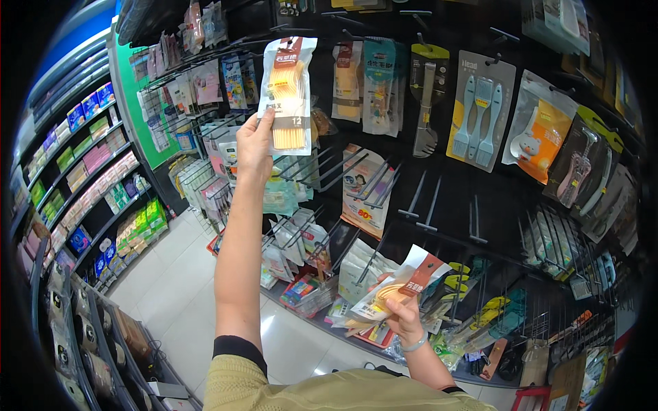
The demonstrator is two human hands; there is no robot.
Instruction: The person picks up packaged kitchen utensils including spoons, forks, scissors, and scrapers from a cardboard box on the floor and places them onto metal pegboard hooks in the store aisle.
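Note:
My left hand [254,147] is raised to the hanging display, closed on the lower left edge of a pack of yellow disposable cutlery [290,89]. This pack is clear and white with a brown-red top and hangs upright at a hook's height; whether a hook passes through it I cannot tell. Lower down, my right hand [406,318] grips a similar pack of yellow disposable cutlery [419,272], tilted, its thumb across the front. Similar cutlery shows in a hanging pack [347,81] just right of the raised one.
Metal hooks [428,198] jut from the black panel. To the right hang a slotted spoon [425,103], a card of blue brushes [482,109] and an orange pouch [539,130]. Shelves of packaged goods [82,164] line the left, beyond a pale tiled floor [181,264].

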